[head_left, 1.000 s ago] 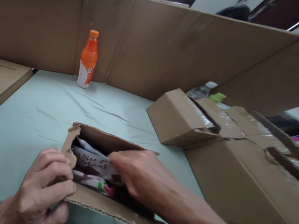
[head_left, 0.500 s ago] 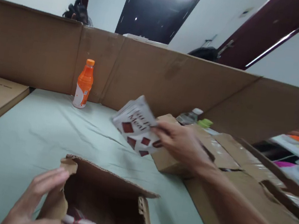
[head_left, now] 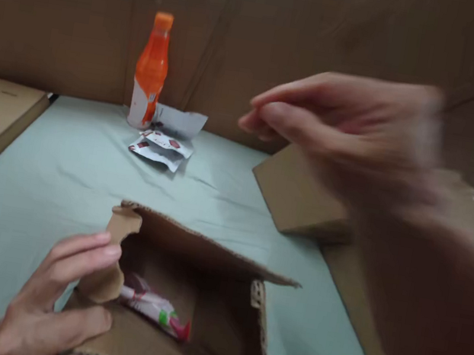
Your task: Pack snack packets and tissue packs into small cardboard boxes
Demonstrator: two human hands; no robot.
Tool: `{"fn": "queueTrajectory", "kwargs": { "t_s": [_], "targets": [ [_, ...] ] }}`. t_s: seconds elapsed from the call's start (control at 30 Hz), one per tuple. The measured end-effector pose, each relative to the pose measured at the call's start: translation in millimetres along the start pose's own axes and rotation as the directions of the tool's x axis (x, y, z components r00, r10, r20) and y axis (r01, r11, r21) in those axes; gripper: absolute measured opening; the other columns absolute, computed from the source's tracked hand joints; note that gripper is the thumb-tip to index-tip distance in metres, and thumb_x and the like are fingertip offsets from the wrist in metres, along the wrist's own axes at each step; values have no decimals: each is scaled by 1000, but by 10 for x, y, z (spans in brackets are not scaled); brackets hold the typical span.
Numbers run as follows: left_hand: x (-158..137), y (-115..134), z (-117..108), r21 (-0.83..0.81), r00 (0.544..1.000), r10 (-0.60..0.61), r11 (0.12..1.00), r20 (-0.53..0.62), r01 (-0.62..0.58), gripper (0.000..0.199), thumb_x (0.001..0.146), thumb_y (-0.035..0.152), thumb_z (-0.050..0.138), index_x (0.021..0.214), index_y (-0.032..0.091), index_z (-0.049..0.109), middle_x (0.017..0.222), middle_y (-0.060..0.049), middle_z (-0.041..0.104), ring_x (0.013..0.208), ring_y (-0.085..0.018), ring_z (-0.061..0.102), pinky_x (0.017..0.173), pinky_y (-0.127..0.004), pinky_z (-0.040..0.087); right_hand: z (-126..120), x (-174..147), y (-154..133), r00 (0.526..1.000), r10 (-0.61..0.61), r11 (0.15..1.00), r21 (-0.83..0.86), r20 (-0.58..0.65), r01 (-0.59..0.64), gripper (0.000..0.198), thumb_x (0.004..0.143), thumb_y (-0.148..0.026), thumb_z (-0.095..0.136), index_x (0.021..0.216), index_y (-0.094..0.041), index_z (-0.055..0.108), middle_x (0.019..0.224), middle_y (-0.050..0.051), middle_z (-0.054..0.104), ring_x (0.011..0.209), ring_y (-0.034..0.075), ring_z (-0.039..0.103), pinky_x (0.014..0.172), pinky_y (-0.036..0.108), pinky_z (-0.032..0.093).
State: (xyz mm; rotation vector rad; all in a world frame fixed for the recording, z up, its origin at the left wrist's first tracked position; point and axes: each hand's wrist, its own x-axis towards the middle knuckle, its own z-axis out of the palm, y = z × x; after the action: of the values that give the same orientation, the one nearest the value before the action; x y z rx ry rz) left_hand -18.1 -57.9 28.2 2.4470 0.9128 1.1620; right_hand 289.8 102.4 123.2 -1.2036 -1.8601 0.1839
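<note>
A: Left hand status?

B: Fingers gripping the left flap of the open carton, near the front edge of the surface.

A: Continue rightward.

B: Orange bottle: upright near the back edge. Packets: just right of its base. Wrapped item: inside the carton.

A: Right hand?

B: In the air; fingers narrow, fingertips drawn together.

The right hand is blurred, its forearm cropped.
</note>
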Motion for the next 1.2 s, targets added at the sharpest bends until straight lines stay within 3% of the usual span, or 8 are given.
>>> {"fn": "queueTrajectory", "kwargs": {
  "t_s": [0.1,0.27,0.4,0.5,0.6,0.7,0.8,1.2],
  "targets": [
    [-17,11,-18,-48,1000,9,999,5,-9,39,72,-1,51,102,18,67,161,-8,41,146,-36,41,116,-57,43,-216,-526,-564,897,-157,985,135,413,110,14,97,-28,63,94,-35,75,81,-3,78,67,14,70,59,25,54],
    [-41,99,3,-47,1000,-19,999,-21,18,40,72,-2,51,101,20,66,161,-6,40,146,-34,41,118,-57,41,216,-1033,-990,345,-27,975,-51,938,214,13,89,-24,70,100,-18,75,87,7,79,73,22,72,60,30,48],
    [-85,159,2,-24,999,-32,999,-28,31,38,76,-2,50,103,21,64,163,-5,35,148,-32,39,120,-56,40,621,-1076,-981,230,3,939,-82,973,334,16,88,-8,60,88,-14,75,83,8,79,66,18,68,53,28,35],
    [-130,165,16,1,998,-41,999,-55,41,38,77,-2,50,104,21,64,165,-6,33,149,-31,37,120,-53,40,433,-1047,-918,348,16,966,-105,937,238,19,80,-3,62,72,-17,71,72,4,76,58,15,63,51,26,34],
    [-159,157,61,6,995,-48,999,-84,49,37,79,-1,49,103,21,64,165,-5,32,148,-30,38,120,-52,42,-137,-997,-773,670,7,995,-69,743,67,27,90,-15,54,70,-24,70,62,1,70,51,15,60,49,27,43],
    [-173,139,118,-17,990,-58,998,-125,57,38,82,-2,48,106,22,65,165,-6,32,149,-29,39,119,-50,44,-619,-860,-544,973,58,996,-78,223,-42,22,94,-43,60,81,-35,75,70,1,72,59,23,65,49,34,49],
    [-214,76,149,-54,982,-78,996,-175,69,56,85,-2,52,136,22,53,167,-10,28,151,-29,38,121,-48,45,-602,-577,-296,990,113,966,-225,-80,-128,24,92,-49,64,77,-33,72,64,1,64,57,23,58,47,34,42],
    [-200,-804,40,-191,924,-222,938,311,289,150,65,63,91,164,33,-17,172,-25,13,151,-49,31,112,-71,38,1033,374,681,969,154,956,-278,192,-96,25,85,-28,54,101,-21,72,106,12,79,94,27,73,83,38,55]
  ]
}}
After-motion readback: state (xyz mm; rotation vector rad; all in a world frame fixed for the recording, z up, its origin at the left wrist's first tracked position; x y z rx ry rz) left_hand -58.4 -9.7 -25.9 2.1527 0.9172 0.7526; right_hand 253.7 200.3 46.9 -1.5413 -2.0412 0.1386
